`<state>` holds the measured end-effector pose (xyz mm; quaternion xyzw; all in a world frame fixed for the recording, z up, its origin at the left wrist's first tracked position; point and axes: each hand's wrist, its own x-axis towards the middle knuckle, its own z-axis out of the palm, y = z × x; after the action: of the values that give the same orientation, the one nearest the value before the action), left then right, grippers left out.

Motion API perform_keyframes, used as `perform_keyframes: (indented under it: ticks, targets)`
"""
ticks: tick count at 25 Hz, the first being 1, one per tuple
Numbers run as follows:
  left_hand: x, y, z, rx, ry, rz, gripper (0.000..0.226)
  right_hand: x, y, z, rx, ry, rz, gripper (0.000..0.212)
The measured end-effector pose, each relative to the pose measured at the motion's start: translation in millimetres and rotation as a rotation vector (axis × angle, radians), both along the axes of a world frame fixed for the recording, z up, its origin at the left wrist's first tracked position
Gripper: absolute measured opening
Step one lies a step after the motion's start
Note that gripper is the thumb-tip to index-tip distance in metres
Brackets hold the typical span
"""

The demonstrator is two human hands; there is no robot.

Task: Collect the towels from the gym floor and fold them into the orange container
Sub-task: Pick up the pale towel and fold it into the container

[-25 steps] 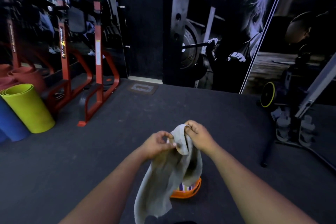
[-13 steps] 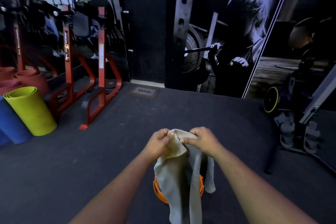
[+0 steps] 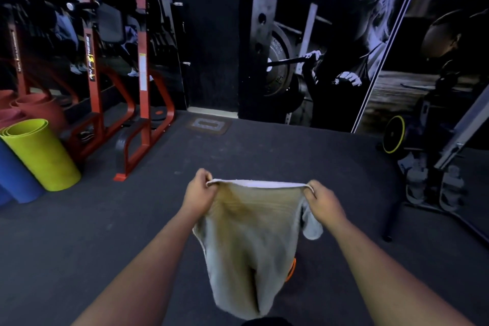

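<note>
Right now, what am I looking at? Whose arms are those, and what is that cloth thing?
There is no machine here. A person wears a camera on their head, so you see their own two arms reaching out in a gym. The left hand and the right hand each pinch a top corner of a grey towel, stretching its top edge flat while the rest hangs down. Behind the towel, a sliver of the orange container peeks out on the dark floor. To the left stand rolled mats, one yellow-green mat, and a red rack.
</note>
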<state>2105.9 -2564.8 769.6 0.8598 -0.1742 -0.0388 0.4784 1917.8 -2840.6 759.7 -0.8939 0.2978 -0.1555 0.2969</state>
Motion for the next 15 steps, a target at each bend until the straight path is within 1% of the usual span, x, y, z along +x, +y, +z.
perform_keyframes:
  ticks: [2,4,5,7,8,9,11,12,13,15]
  targets:
    - [9,9,-4,-0.035,0.037,0.039,0.020,-3,1,3,-0.062,0.044,-0.008,0.033]
    - [20,22,-5,-0.043,0.047,0.086,0.023,-7,-2,4,-0.157,0.117,0.077,0.044]
    - [28,28,-4,-0.036,0.031,0.119,0.023,-9,-6,4,-0.227,0.201,0.134,0.047]
    - [38,43,-5,-0.007,0.004,0.207,0.020,-15,-14,2,-0.345,0.364,0.189,0.046]
    - [39,50,-7,-0.007,0.021,0.268,0.017,-16,-18,-2,-0.346,0.381,0.172,0.046]
    - [38,56,-8,-0.009,0.051,0.333,0.013,-17,-20,-6,-0.283,0.334,0.141,0.047]
    - [32,63,-13,0.025,0.118,0.432,0.008,-17,-19,-14,-0.075,0.179,0.074,0.048]
    - [29,63,-15,0.077,0.141,0.448,0.012,-15,-17,-17,0.017,0.113,0.059,0.046]
    - [27,63,-17,0.131,0.163,0.432,0.020,-13,-15,-20,0.110,0.047,0.067,0.039]
    - [23,56,-22,0.203,0.208,0.302,0.038,-7,-1,-20,0.368,-0.071,0.110,0.009]
